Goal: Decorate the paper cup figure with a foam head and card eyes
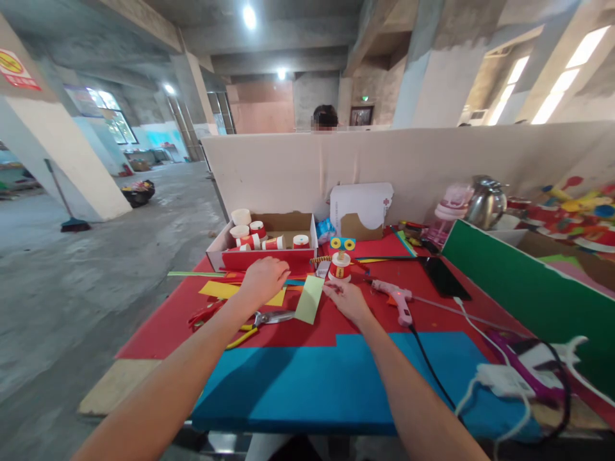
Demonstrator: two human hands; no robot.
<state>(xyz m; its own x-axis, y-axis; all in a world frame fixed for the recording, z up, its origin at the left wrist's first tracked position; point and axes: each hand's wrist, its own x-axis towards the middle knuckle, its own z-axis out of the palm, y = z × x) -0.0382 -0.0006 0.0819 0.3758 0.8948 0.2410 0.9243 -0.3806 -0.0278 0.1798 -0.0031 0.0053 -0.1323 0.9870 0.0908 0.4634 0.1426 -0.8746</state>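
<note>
A light green paper strip (309, 301) is at the fingertips of my right hand (346, 299), which pinches its upper right edge. My left hand (264, 280) reaches over the coloured paper strips with its fingers stretched out and nothing visible in them. Just beyond my right hand stands a red and white paper-cup figure (340, 269) with yellow ring eyes on a blue strip. Under and beside my left forearm lie yellow paper (218, 290) and yellow-handled scissors (262, 319). To the right of my right hand rests a pink glue gun (394, 296) with its cord.
A box (269, 259) of paper cups stands at the back left, before a white partition (273, 169). A black phone (446, 278), a green-sided box (519, 282), a metal jug (486, 203) and a white charger (504, 380) with cables are on the right. Blue sheeting (298, 384) covers the front edge.
</note>
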